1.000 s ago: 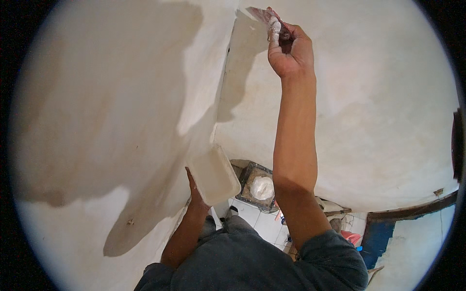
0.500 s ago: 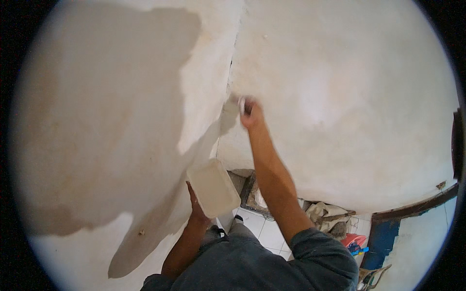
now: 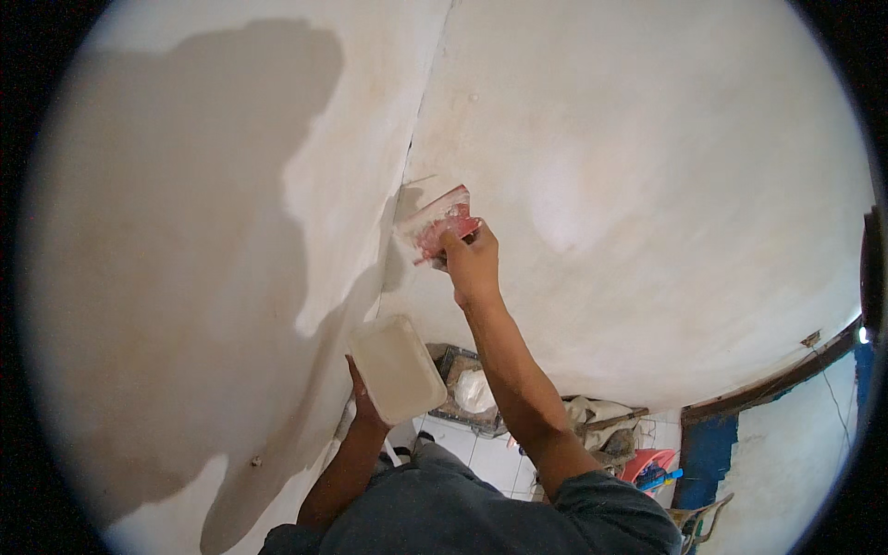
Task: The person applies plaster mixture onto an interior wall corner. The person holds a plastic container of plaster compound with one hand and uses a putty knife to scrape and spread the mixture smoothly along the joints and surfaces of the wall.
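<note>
My right hand (image 3: 472, 264) grips a red scraper (image 3: 448, 215) smeared with white, its blade at the corner seam (image 3: 422, 102) where the pale left wall (image 3: 166, 185) meets the right wall (image 3: 647, 166). Lower down, my left hand (image 3: 365, 398) holds a whitish rectangular plastic container (image 3: 396, 368) from its left side; the inside looks pale, and I cannot tell how full it is. Shadows of my body and arms fall across the left wall.
On the floor are a dark tray (image 3: 449, 365) with a white lump (image 3: 474, 391), crumpled sacks (image 3: 587, 413), a red basin (image 3: 647, 460) and white tiles (image 3: 486, 462). At the right are a dark curved beam (image 3: 758, 388) and a blue-painted strip (image 3: 708, 458).
My right hand has come down from high on the seam, and the scraper now shows more of its red face. My left hand and the container have shifted slightly left.
</note>
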A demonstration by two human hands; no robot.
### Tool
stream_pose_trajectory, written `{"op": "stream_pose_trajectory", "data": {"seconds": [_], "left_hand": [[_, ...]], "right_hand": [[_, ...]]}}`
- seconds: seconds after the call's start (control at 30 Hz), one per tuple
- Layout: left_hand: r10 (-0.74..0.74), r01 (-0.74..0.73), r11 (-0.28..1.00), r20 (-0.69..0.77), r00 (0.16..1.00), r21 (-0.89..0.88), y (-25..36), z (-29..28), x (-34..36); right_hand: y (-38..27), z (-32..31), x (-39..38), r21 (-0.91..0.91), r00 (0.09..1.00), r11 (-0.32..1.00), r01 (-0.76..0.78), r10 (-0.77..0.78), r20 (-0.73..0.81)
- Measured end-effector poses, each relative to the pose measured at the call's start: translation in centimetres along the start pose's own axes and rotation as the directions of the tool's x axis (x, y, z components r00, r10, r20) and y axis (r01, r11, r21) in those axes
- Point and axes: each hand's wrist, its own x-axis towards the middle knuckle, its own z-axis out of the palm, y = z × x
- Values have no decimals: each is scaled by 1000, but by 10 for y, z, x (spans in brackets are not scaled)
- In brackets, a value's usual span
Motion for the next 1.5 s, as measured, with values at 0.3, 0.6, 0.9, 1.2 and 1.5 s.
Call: {"op": "stream_pose_trajectory", "data": {"seconds": [0.3, 0.6, 0.9, 1.2, 1.5], "left_hand": [[-31, 27, 999, 87, 996, 45, -13, 12, 16], [-44, 44, 999, -3, 999, -1, -6, 1, 13], [-75, 75, 997, 1, 997, 0, -6, 18, 26], [-105, 104, 994, 89, 990, 21, 1, 5, 27], [-103, 102, 995, 55, 993, 5, -8, 4, 26]], "right_hand": [[-248, 29, 62, -738, 227, -485, 470, -741, 631], [-26, -20, 135, -589, 623, -500, 635, -120, 773], [55, -60, 47, -472, 469, -406, 782, -114, 876], [-207, 32, 116, -762, 300, -535, 365, -708, 640], [81, -64, 65, -627, 636, -200, 753, -24, 772]]}}
